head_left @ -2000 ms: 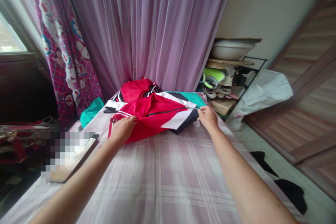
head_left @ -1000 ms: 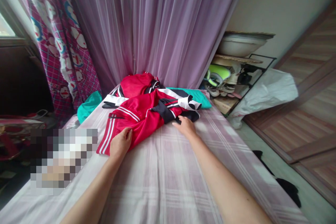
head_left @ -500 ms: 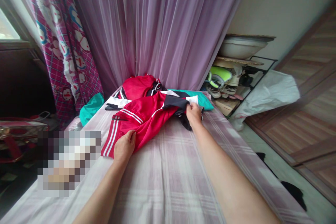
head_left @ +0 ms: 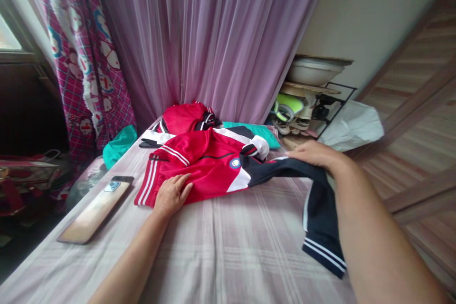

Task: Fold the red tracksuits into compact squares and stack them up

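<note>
A red, white and black track jacket (head_left: 206, 178) with a round badge lies spread on the plaid bedsheet (head_left: 228, 247). My left hand (head_left: 173, 194) rests flat on its red body near the striped hem, fingers apart. Off to the right, my right hand (head_left: 311, 156) grips the jacket's black sleeve (head_left: 285, 169) and holds part of it raised. The sleeve's striped cuff (head_left: 324, 254) hangs down toward the sheet beside my right forearm. Some of my right fingers are hidden by the hand and fabric.
Behind the jacket lie another red garment (head_left: 183, 118) and a teal cloth (head_left: 256, 133). A phone (head_left: 96, 209) rests near the bed's left edge. Purple curtains (head_left: 213, 33) hang at the back. A rack with shoes (head_left: 301, 121) and a basin (head_left: 315, 71) stands at right.
My right hand has moved right and nearer, pulling the black sleeve out to the side. The badge now shows. My left hand has flattened from a pinch on the red fabric.
</note>
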